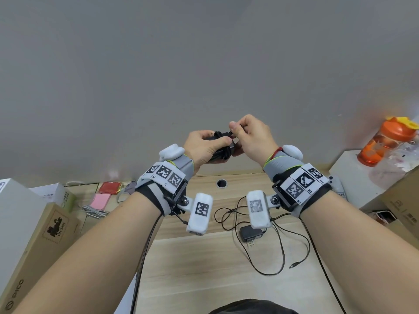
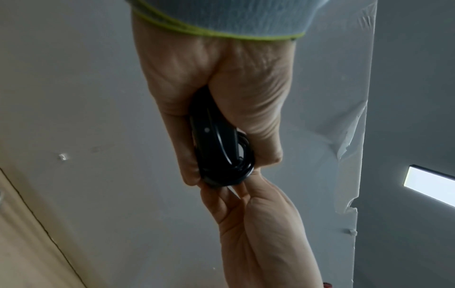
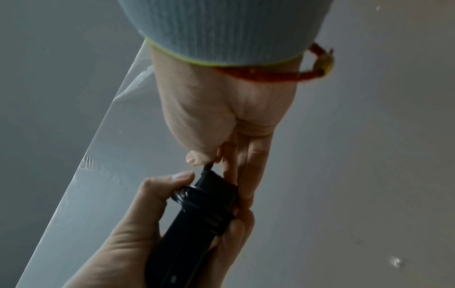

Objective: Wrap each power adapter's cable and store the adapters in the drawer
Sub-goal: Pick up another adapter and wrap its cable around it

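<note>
Both hands are raised in front of the grey wall, above the desk. My left hand [image 1: 205, 147] grips a black power adapter [image 1: 221, 147] with its thin black cable coiled around the body [image 3: 204, 214]. My right hand [image 1: 246, 137] pinches the cable's end [image 3: 208, 167] between thumb and forefinger at the adapter's tip, its other fingers resting along the adapter's far side. In the left wrist view the adapter [image 2: 216, 148] sits between palm and fingers. A second black adapter [image 1: 250, 233] lies on the wooden desk [image 1: 204, 268], its cable [image 1: 281, 250] sprawled loose, barrel plug [image 1: 294, 265] at the right.
Cardboard boxes [image 1: 38, 243] stand at the left, with pink and red packets [image 1: 101, 200] and a grey cable behind. A white box [image 1: 353, 173] with an orange bottle [image 1: 383, 143] and another carton [image 1: 405, 211] stand at the right. A cable hole [image 1: 221, 183] is at the desk's back.
</note>
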`<action>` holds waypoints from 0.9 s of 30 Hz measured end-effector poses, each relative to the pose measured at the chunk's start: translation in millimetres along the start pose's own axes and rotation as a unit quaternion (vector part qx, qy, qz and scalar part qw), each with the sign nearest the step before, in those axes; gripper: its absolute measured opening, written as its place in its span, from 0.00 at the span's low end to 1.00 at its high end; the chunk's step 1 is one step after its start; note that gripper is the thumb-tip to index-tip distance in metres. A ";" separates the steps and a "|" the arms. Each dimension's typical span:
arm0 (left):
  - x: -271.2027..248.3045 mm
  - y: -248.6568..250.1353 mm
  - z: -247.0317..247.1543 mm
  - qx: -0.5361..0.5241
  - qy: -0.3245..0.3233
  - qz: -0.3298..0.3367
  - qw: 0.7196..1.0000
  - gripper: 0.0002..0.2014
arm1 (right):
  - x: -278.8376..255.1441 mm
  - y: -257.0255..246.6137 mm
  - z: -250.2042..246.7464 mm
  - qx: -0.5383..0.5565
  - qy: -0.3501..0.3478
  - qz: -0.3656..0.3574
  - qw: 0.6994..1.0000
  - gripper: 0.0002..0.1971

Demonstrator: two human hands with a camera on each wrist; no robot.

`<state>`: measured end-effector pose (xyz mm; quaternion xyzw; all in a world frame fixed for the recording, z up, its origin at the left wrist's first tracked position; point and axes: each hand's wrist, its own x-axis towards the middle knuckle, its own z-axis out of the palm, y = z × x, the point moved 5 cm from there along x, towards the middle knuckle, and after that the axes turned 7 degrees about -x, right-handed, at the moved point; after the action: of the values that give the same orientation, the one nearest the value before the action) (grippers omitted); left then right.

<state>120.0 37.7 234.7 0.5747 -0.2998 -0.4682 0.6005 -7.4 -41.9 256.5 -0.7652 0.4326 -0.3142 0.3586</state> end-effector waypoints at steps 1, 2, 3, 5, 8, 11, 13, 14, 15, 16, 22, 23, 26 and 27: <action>0.5 0.2 0.6 0.005 0.000 0.002 1.000 0.10 | 0.0 1.3 0.3 0.009 -0.004 0.008 1.000 0.14; 0.5 0.3 0.8 0.009 0.001 0.003 1.000 0.07 | -0.1 2.0 1.2 0.024 -0.009 0.016 1.000 0.14; 0.9 0.0 0.3 0.012 0.002 0.004 1.000 0.06 | -0.3 2.4 2.2 0.040 -0.014 0.024 0.999 0.14; 1.7 -1.3 -0.9 0.017 0.004 0.007 1.000 0.06 | -1.2 2.6 2.5 0.070 -0.025 0.036 0.997 0.13; 3.0 -3.4 -1.2 0.019 0.004 0.009 1.000 0.10 | -2.5 4.0 2.6 0.112 -0.060 0.032 0.991 0.10; 5.4 -4.2 -0.1 0.024 -0.008 0.017 1.000 0.13 | -9.2 4.7 2.5 0.121 -0.094 0.011 0.988 0.03; 7.2 -7.4 5.4 0.044 -0.029 0.019 0.998 0.14 | -13.8 11.8 -1.0 0.128 -0.088 0.021 0.988 0.04; 8.1 -11.0 10.5 0.059 -0.043 0.017 0.997 0.15 | -15.3 18.6 -4.6 0.128 -0.075 0.035 0.988 0.05; 7.2 -15.5 16.3 0.073 -0.056 0.014 0.996 0.16 | -17.6 26.0 -8.0 0.127 -0.060 0.049 0.989 0.07; 6.4 -18.0 19.6 0.087 -0.062 0.014 0.994 0.17 | -18.2 30.1 -10.2 0.116 -0.048 0.057 0.990 0.09; 3.5 -42.0 49.6 0.158 -0.106 -0.003 0.982 0.23 | -34.9 69.3 -27.2 -0.014 0.025 0.115 0.993 0.12; 2.6 -46.9 56.4 0.161 -0.119 -0.013 0.980 0.23 | -38.2 76.6 -30.5 -0.017 0.030 0.129 0.991 0.12; -3.2 -59.2 73.2 0.154 -0.153 -0.038 0.975 0.24 | -50.3 94.2 -36.2 0.004 0.011 0.160 0.987 0.12; -3.9 -65.1 78.5 0.155 -0.165 -0.046 0.973 0.26 | -55.9 101.4 -38.1 0.021 0.005 0.167 0.986 0.12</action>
<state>33.9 15.5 184.7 0.5884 -0.4370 -0.5316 0.4245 -105.8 -40.2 184.6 -0.6729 0.5492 -0.2627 0.4201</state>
